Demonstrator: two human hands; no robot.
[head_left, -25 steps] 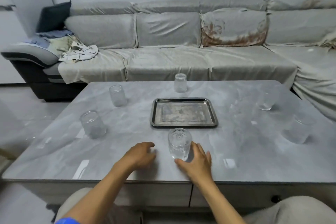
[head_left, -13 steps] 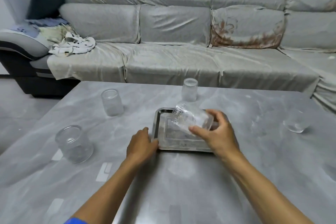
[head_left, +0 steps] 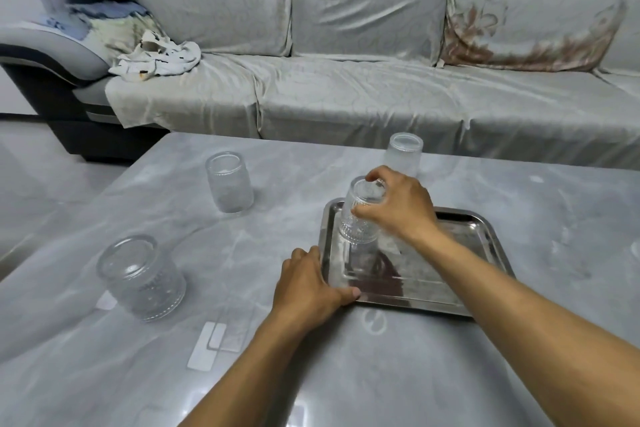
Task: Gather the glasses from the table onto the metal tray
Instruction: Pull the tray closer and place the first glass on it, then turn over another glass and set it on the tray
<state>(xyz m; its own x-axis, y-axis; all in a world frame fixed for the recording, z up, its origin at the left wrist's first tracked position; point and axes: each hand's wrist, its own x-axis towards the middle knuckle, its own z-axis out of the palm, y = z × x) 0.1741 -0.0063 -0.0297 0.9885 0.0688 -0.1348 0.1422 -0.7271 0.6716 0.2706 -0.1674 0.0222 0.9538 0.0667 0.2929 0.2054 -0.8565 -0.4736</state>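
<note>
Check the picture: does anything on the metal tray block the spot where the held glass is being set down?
Nothing visible does. The right hand holds the glass over the metal tray, whose surface is bare; the left hand only touches its near-left rim.

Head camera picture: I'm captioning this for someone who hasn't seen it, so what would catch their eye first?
The right hand holding a ribbed glass upside down at the far left corner of the metal tray, mid-table. The left hand rests at the tray's near left edge. Three more glasses stand outside it: two to the left, one behind.
</note>
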